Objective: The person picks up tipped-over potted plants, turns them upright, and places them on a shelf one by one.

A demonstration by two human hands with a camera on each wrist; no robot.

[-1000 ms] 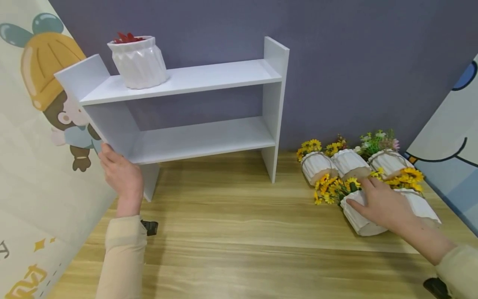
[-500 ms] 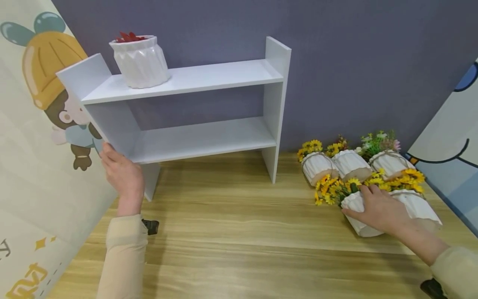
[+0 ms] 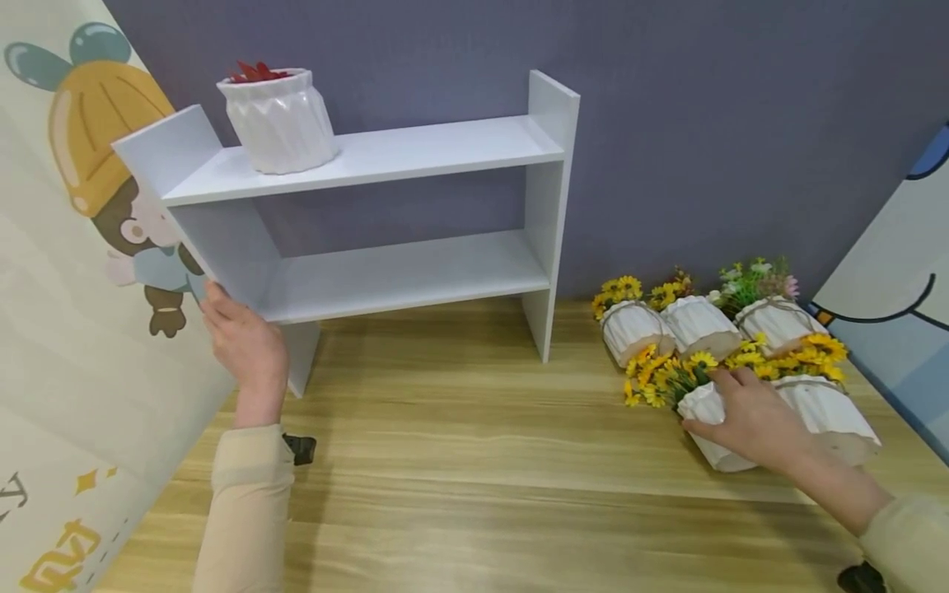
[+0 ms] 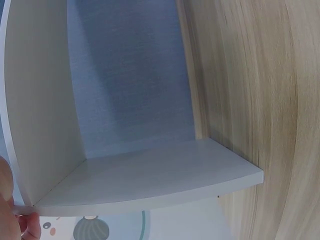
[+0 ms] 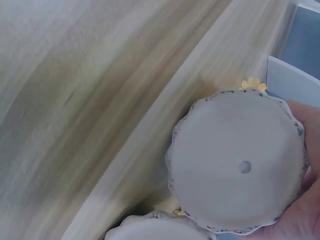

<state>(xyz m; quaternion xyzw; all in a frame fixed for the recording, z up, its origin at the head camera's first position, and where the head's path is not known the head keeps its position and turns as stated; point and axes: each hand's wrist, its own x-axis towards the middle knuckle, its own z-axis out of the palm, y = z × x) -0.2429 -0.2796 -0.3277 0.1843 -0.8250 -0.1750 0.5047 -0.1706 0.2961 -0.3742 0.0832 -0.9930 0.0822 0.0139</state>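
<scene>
At the left, my left hand (image 3: 246,342) grips the front edge of the white two-tier shelf's (image 3: 415,268) left side panel, at the lower board. The left wrist view has the thumb and fingertips (image 4: 33,227) around the panel's edge. On the right, my right hand (image 3: 759,418) holds a white fluted flowerpot (image 3: 708,432) of yellow flowers that lies on its side in the front row. In the right wrist view, the pot's round base (image 5: 235,160) faces the camera, with fingers and thumb around its side. A white pot with a red plant (image 3: 282,123) stands on the shelf's top board.
Beside the held pot lies another white pot (image 3: 826,416) with yellow flowers. Behind them several more pots lie in a row, among them a twine-tied one (image 3: 633,329). A dark wall (image 3: 704,123) is behind the shelf, and the wooden table (image 3: 460,461) spreads in front.
My right hand has moved slightly left and down and settled around the pot, its thumb now along the left side. My left hand keeps its grip on the shelf.
</scene>
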